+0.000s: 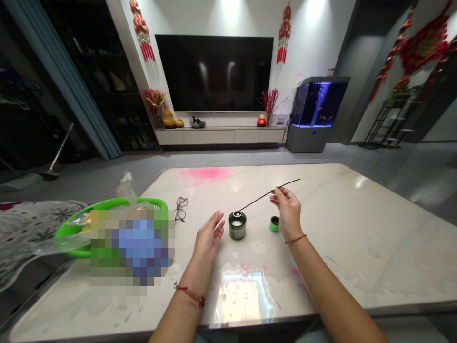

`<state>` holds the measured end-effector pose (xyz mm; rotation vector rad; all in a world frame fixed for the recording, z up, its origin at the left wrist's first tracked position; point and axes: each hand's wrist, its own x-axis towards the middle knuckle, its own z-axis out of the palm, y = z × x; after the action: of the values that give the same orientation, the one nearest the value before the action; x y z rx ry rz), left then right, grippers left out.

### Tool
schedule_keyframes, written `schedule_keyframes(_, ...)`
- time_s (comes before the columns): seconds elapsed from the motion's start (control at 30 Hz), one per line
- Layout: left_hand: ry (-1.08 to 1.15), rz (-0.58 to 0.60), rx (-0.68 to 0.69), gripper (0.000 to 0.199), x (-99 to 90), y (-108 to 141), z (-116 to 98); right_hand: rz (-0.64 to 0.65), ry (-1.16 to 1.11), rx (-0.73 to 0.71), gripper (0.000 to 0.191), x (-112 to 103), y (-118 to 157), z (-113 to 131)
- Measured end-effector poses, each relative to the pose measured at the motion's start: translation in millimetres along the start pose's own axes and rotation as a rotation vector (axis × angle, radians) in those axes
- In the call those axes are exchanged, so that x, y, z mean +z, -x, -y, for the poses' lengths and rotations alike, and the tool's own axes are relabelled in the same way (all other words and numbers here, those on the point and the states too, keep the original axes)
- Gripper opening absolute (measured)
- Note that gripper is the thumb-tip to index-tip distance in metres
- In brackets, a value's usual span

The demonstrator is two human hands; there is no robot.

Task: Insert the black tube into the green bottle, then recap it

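A small dark green glass bottle [237, 227] with a narrow neck stands upright on the pale table. My right hand [287, 209] pinches a thin dark stick [257, 199], which slants down to the left. Its lower end is at the bottle's mouth; I cannot tell how far it goes in. Just left of the bottle, my left hand [210, 230] is raised with the fingers stretched out, holding nothing and apart from the glass. Beside my right hand sits a green cap [274, 224] with a black inside.
Eyeglasses [181, 209] lie left of the bottle. Farther left stands a green basket [67, 233] with plastic bags, partly blurred out. Pink stains mark the table [339, 209]. Beyond are a TV cabinet [214, 136] and a fish tank [317, 105].
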<state>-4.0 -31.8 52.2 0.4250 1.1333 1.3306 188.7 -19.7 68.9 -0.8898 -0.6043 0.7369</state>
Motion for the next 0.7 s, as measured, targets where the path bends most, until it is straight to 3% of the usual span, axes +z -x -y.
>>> schedule_keyframes(0.7,-0.056,0.059,-0.058,0.02,1.3,0.8,1.1,0.319,0.174,0.001,0.024,15.0,19.6,-31.0)
